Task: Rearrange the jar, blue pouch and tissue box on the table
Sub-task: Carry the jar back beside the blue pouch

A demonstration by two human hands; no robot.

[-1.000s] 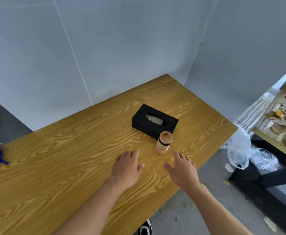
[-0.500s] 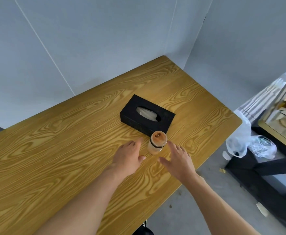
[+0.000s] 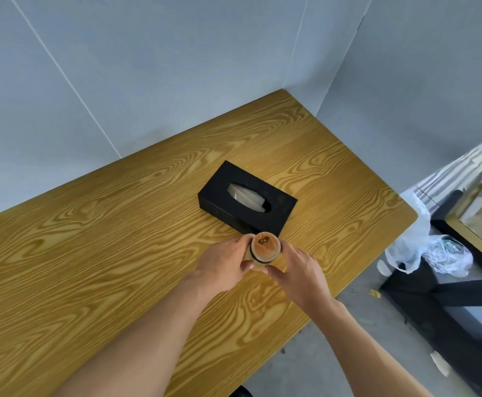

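1. Head view, looking down on a wood-grain tabletop set into a corner of pale wall panels.
2. Jar — a small upright jar with a brown lid — stands near the front edge of the tabletop, just in front of the near corner of the black tissue box; whether the two touch cannot be told.
3. Left hand: its fingers curl round the left side of the jar, thumb at the near side, in contact with it.
4. Right hand: thumb and fingers close on the right side of the jar, so both hands grip it between them.
5. Tissue box lies flat, mid-tabletop, a white tissue showing in its oval slot; nothing touches it but possibly the jar.
6. Blue pouch: not in view.
7. Progress, as a judgement — the task appears to be at an early stage. The jar is grasped but not visibly lifted clear; the tissue box and the pouch remain to be handled.
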